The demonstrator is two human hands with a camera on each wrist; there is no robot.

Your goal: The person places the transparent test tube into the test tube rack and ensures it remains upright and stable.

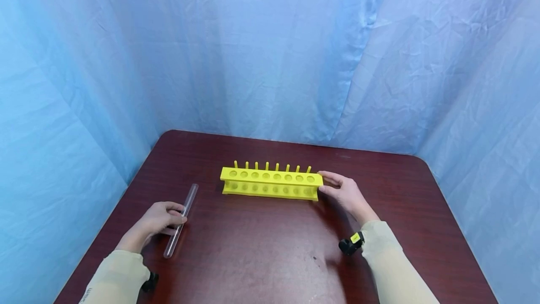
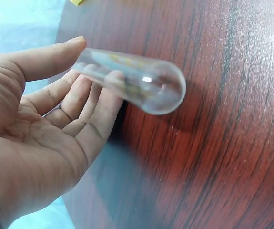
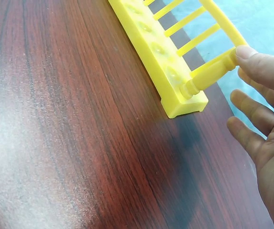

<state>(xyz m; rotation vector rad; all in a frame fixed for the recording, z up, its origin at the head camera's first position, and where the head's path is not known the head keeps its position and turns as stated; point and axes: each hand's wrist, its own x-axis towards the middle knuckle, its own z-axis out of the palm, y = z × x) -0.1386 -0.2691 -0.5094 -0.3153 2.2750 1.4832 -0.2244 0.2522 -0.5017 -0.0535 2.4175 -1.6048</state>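
My left hand (image 1: pixel 157 220) pinches a clear test tube (image 1: pixel 191 197) between thumb and fingers, left of the rack. The tube slants over the table, and its rounded closed end (image 2: pixel 167 90) faces the left wrist camera. A yellow test tube rack (image 1: pixel 272 182) stands upright at mid-table, with a row of holes on top and pegs along its back. At the rack's right end, my right hand (image 1: pixel 349 197) grips the top plate, thumb in front and index finger behind. In the right wrist view the other fingers (image 3: pixel 246 136) of that hand are spread apart from the rack.
The dark red wood-grain table (image 1: pixel 253 247) has rounded far corners. Light blue curtains (image 1: pixel 270 60) hang behind it and on both sides. Black wrist cameras (image 1: pixel 351 244) are worn below both hands.
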